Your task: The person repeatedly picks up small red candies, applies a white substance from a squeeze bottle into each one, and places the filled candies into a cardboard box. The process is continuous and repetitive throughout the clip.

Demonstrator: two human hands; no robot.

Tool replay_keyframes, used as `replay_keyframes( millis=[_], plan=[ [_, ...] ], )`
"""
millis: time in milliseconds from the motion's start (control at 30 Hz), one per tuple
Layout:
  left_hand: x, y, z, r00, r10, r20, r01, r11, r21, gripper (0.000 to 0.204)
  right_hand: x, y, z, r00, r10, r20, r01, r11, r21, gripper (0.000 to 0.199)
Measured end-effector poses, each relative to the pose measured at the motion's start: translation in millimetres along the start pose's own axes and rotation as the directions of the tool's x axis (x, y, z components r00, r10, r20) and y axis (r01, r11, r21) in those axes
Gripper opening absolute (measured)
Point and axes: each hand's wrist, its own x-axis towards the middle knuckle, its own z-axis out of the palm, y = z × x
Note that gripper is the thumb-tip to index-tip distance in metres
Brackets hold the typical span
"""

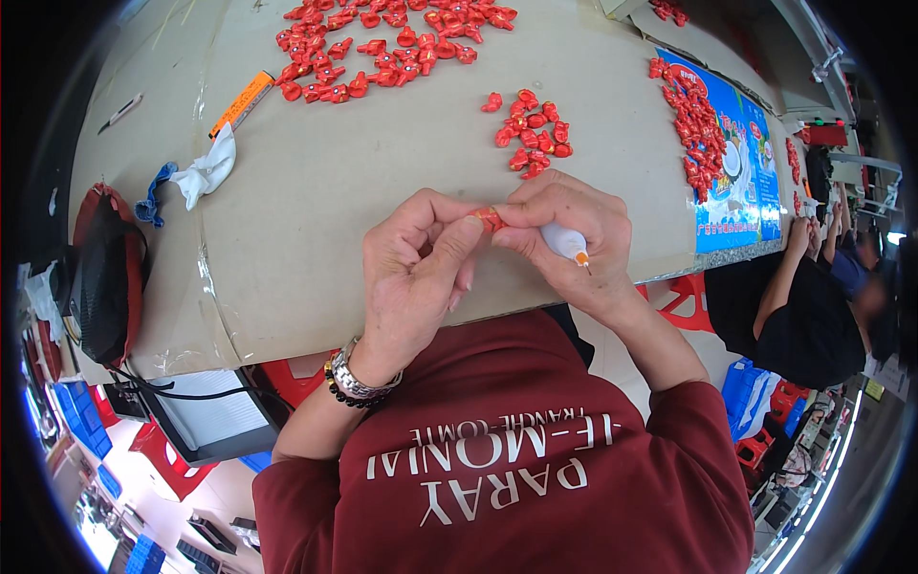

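Between the fingertips of both hands is a small red figurine piece (489,219), partly hidden by the thumbs. My left hand (419,260) pinches it from the left, with a watch and a dark bead bracelet on the wrist. My right hand (577,230) pinches its other side. In the palm of that same hand rests a white needle-tip glue bottle (566,243), its orange collar and thin tip pointing down toward me. Just beyond the hands lies a small cluster of similar red pieces (533,134). A larger spread of red pieces (387,67) covers the far middle of the table.
On the left are an orange box (244,102), a white crumpled cloth (207,167), a blue band (153,195), a pen (120,112) and a dark bag (107,277). More red pieces (696,134) lie on a blue printed sheet (741,206). A co-worker (794,297) sits at right.
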Motion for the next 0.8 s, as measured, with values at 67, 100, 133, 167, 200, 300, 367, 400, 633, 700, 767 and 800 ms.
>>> replay_keyframes(
  millis=[67,100,133,167,200,300,367,400,633,700,767,800],
  plan=[
    [0.3,-2.2,0.2,1.000,0.012,-0.005,-0.012,1.000,0.003,0.012,-2.3,2.6,0.9,1.000,0.003,0.009,-0.003,1.000,0.023,0.022],
    [0.6,-3.6,0.2,1.000,0.019,-0.008,-0.019,1.000,0.004,0.011,-2.8,2.3,0.6,1.000,0.016,0.022,-0.017,1.000,0.026,0.021],
    [0.9,-5.0,0.0,1.000,0.022,-0.011,-0.022,1.000,0.008,0.011,-3.2,1.4,-0.2,0.999,0.029,0.035,-0.030,0.999,0.028,0.021],
    [0.8,-6.5,0.0,1.000,0.026,-0.014,-0.026,1.000,0.014,0.011,-3.8,0.9,-0.5,0.998,0.041,0.049,-0.042,0.999,0.031,0.020],
    [0.6,-7.7,-0.1,0.999,0.031,-0.017,-0.030,0.999,0.019,0.011,-4.2,0.9,-0.3,0.998,0.041,0.052,-0.043,0.999,0.032,0.020],
    [0.9,-10.2,-1.2,1.000,0.027,-0.012,-0.027,1.000,0.007,0.010,-4.7,2.1,1.1,0.998,0.033,0.046,-0.035,0.999,0.035,0.020],
    [1.8,-11.0,-1.5,1.000,0.022,-0.009,-0.022,1.000,0.007,0.010,-3.6,3.9,2.8,1.000,0.010,0.023,-0.011,0.999,0.041,0.020],
    [2.2,-11.3,-1.5,1.000,0.020,-0.008,-0.020,1.000,0.007,0.010,-3.8,3.9,3.2,1.000,0.014,0.023,-0.015,0.999,0.041,0.020],
    [3.1,-10.1,2.2,1.000,0.022,-0.018,-0.022,1.000,0.019,0.010,-1.9,2.9,0.7,1.000,0.026,0.003,-0.026,1.000,0.014,0.019],
    [3.2,-10.2,1.2,1.000,0.009,-0.001,-0.009,0.999,0.051,0.013,-2.3,1.5,-1.1,0.999,0.023,-0.028,-0.023,1.000,-0.004,0.019],
    [4.4,-6.4,5.4,1.000,0.015,0.019,-0.017,0.997,0.075,0.017,-3.9,0.0,-3.5,0.998,0.010,-0.069,-0.013,0.999,-0.038,0.018],
    [4.9,-4.1,7.7,1.000,0.017,0.026,-0.019,0.996,0.087,0.019,-5.7,0.5,-5.4,0.994,0.021,-0.112,-0.026,0.999,-0.045,0.016]
  ],
)
